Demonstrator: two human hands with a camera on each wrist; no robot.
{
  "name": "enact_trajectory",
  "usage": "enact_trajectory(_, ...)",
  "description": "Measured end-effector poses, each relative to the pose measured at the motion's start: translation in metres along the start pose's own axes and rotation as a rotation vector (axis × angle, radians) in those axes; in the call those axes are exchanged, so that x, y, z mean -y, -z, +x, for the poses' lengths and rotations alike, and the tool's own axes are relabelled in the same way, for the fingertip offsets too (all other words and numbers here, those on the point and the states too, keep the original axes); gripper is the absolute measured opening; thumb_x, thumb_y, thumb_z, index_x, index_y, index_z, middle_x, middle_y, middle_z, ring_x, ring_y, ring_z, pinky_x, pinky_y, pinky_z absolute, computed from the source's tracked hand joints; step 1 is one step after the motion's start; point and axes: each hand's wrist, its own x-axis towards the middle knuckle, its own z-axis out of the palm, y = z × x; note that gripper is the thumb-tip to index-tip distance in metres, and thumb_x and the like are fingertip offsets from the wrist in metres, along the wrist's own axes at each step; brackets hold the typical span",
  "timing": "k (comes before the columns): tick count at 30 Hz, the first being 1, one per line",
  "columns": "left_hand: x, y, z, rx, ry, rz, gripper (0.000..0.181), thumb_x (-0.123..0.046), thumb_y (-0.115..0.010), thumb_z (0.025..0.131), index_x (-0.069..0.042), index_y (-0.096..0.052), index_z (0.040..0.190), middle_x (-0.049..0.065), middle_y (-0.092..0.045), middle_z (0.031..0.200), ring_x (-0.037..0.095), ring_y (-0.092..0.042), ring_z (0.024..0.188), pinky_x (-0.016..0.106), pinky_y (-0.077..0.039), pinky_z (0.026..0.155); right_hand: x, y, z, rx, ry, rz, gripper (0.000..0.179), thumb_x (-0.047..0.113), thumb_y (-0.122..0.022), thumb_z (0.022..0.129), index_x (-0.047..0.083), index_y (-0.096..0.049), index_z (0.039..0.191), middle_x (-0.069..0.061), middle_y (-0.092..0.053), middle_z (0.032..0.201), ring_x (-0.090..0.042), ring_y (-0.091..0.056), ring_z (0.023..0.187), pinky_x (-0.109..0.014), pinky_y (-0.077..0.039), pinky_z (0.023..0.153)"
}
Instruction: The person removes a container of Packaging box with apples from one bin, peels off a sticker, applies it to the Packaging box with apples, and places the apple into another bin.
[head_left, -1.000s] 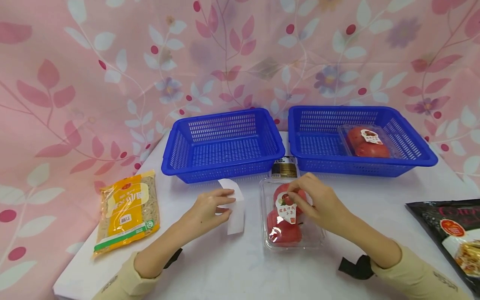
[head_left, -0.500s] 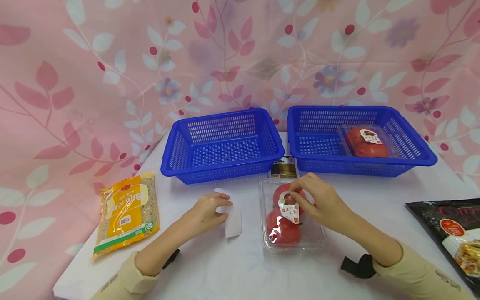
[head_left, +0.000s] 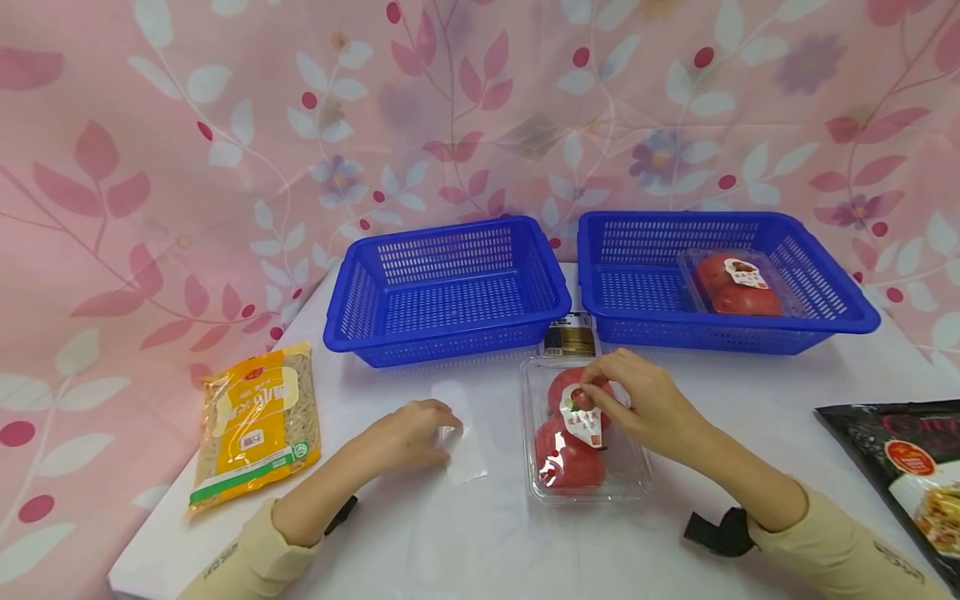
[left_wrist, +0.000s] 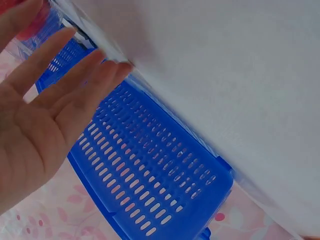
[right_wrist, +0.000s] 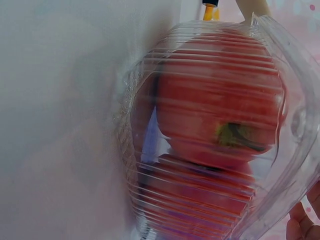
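A clear plastic box (head_left: 627, 478) holding two red apples (head_left: 561, 458) lies in front of me in the head view. On its lid is a white label (head_left: 582, 431) with red print and a fruit picture. My right hand (head_left: 642, 403) pinches the label's upper end between thumb and fingertips. Ribbed plastic and the apples fill the right wrist view, the hand's fingers showing at the lower right. My left hand (head_left: 411, 437) is low over the table, fingers loosely spread in the left wrist view. Beside its fingertips lies a pale strip of paper (head_left: 468, 458), partly covered by the hand.
Two blue baskets (head_left: 442, 338) stand at the back; the right-hand basket (head_left: 720, 320) contains another box of apples (head_left: 738, 287). A small dark-and-gold pack (head_left: 570, 340) lies between them. A yellow grain bag (head_left: 255, 417) is at left, a black food bag (head_left: 900, 467) at right.
My left hand has lowered the paper strip onto the table and let it go. The label has shifted and tilted slightly under my right fingertips. Baskets and box have stayed in place.
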Motion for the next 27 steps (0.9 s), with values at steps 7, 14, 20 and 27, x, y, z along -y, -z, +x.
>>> enact_trajectory(7,-0.001,0.001,-0.002,0.087,0.017,0.063,0.041,-0.024,-0.076,0.074,-0.012,-0.066,0.112,0.012,-0.055,0.123,0.031,-0.049,0.114,0.048,-0.042,0.090,-0.004,0.000,-0.002,0.005,-0.004,0.000,0.022,-0.001,-0.072,0.074,0.013,-0.060,0.086,0.012,-0.058,0.080,-0.006,-0.052,0.079,-0.028,-0.051,0.064)
enact_trajectory(14,-0.012,0.006,0.004,-0.062,-0.122,0.152,0.031,-0.022,-0.070,0.080,-0.007,-0.067,0.107,0.010,-0.062,0.102,0.027,-0.056,0.099,0.040,-0.045,0.087,-0.006,-0.001,-0.002,0.000,0.003,-0.010,0.023,-0.002,-0.072,0.074,0.013,-0.061,0.087,0.010,-0.058,0.081,-0.006,-0.052,0.078,-0.031,-0.052,0.063)
enact_trajectory(20,-0.041,0.013,0.011,-0.208,-0.241,0.123,0.022,-0.023,-0.066,0.084,-0.011,-0.069,0.103,0.000,-0.063,0.090,0.014,-0.058,0.081,0.028,-0.050,0.070,-0.009,-0.002,0.001,0.015,-0.004,-0.013,0.022,-0.002,-0.072,0.074,0.012,-0.061,0.087,0.009,-0.059,0.081,-0.007,-0.053,0.077,-0.032,-0.052,0.063)
enact_trajectory(27,-0.066,0.021,0.020,-0.274,-0.411,0.083,0.015,-0.017,-0.066,0.083,-0.014,-0.071,0.098,-0.004,-0.064,0.090,0.009,-0.059,0.083,0.021,-0.049,0.072,-0.013,-0.002,0.000,0.025,-0.020,-0.007,0.022,-0.003,-0.071,0.074,0.012,-0.061,0.086,0.009,-0.059,0.080,-0.006,-0.053,0.076,-0.033,-0.051,0.063)
